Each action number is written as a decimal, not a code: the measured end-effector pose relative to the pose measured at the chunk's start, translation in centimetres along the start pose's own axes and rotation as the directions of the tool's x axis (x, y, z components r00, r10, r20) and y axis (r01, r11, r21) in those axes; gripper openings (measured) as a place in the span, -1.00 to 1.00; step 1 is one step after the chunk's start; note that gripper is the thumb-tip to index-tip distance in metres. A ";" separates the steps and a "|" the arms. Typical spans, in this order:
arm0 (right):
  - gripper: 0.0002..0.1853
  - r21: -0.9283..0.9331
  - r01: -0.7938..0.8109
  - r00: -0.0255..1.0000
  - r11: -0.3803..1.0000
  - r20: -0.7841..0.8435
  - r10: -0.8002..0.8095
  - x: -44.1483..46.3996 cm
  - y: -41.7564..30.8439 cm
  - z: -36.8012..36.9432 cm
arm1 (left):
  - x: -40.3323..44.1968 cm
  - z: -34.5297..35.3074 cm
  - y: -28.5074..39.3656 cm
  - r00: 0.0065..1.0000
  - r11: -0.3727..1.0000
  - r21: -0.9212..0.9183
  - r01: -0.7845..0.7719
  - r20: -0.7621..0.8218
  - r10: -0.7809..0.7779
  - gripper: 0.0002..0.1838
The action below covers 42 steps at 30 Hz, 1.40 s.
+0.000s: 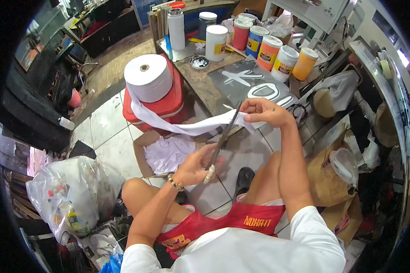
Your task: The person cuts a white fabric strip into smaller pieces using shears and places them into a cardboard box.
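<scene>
My left hand (197, 166), with a beaded bracelet at the wrist, grips long dark scissors (224, 136) by their pale wrapped handle. The blades point up and away, across the white fabric strip (182, 127) near its end. My right hand (266, 113) pinches that strip just right of the blades, its short end hanging below my fingers. From there the strip sags leftward to a large white roll (148, 75) standing on a red cooler box (175, 98). Below the strip, a cardboard box (142, 159) holds crumpled white fabric pieces (168, 152).
A low worktable (193, 70) ahead carries several paint jars, including a red jar (241, 34) and an orange jar (304, 63), plus a painted grey board (248, 75). At left sits a clear plastic bag (75, 191) of containers. Cardboard (330, 177) leans at right.
</scene>
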State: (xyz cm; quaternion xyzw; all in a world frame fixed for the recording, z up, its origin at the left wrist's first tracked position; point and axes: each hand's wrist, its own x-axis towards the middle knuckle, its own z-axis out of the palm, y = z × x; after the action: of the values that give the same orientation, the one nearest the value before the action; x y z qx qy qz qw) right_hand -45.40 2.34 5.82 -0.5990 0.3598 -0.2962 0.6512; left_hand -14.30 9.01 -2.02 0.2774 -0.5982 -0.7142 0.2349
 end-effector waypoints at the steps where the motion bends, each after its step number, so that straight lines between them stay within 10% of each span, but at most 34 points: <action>1: -0.65 -0.022 -0.007 1.000 1.000 0.016 0.007 0.4 0.2 0.4 | 0.0 -0.1 -0.2 1.000 0.999 0.030 -0.014 0.004 0.014 -0.11; 12: -0.71 -0.103 0.013 0.998 0.995 -0.067 -0.020 2.5 0.7 3.9 | 0.0 -0.2 1.4 0.983 0.962 -0.246 -0.116 0.113 0.148 -0.02; 15: -0.72 -0.167 0.254 0.947 0.953 -0.158 -0.280 2.7 -0.3 6.1 | 0.1 0.0 1.6 0.980 0.951 -0.283 -0.128 0.112 0.165 -0.03; 21: -0.68 0.272 0.248 0.968 0.930 -0.109 -0.227 2.7 -0.7 6.6 | -0.1 -0.7 1.9 0.978 0.920 -0.363 0.151 0.191 -0.085 -0.07; 24: -0.65 0.237 0.274 0.962 0.932 -0.091 -0.259 2.9 -0.3 6.5 | 0.2 0.0 1.4 0.990 0.898 -0.429 0.098 0.130 -0.046 -0.09; 27: -0.64 0.036 0.145 0.989 0.989 -0.018 -0.145 3.1 -0.2 7.3 | 0.9 -0.4 0.2 0.939 0.934 -0.132 -0.333 0.042 0.341 -0.18; 32: -0.64 -0.020 0.238 0.967 0.971 -0.093 -0.239 3.3 -0.4 6.2 | 0.0 -1.2 1.6 0.998 0.942 -0.329 0.063 0.051 -0.048 -0.04; 36: -0.63 -0.063 0.250 0.967 0.966 -0.042 -0.253 3.7 1.1 5.2 | 0.5 -1.3 1.9 0.996 0.956 -0.278 0.091 0.008 -0.092 -0.01; 38: -0.64 -0.039 0.198 0.980 0.979 -0.022 -0.199 3.6 1.7 5.8 | 0.9 -1.8 0.7 0.958 0.952 -0.127 -0.280 0.027 0.285 -0.02; 42: -0.65 -0.127 0.188 0.982 0.974 -0.004 -0.190 3.9 0.7 6.9 | 1.0 -1.8 0.8 0.964 0.953 -0.152 -0.260 0.019 0.266 -0.02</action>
State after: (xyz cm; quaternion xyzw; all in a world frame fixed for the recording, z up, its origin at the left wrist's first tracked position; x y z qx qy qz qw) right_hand -37.59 3.17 4.87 -0.6679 0.3244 -0.3385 0.5779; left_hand -13.77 6.91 -1.55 0.1629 -0.5794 -0.7244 0.3362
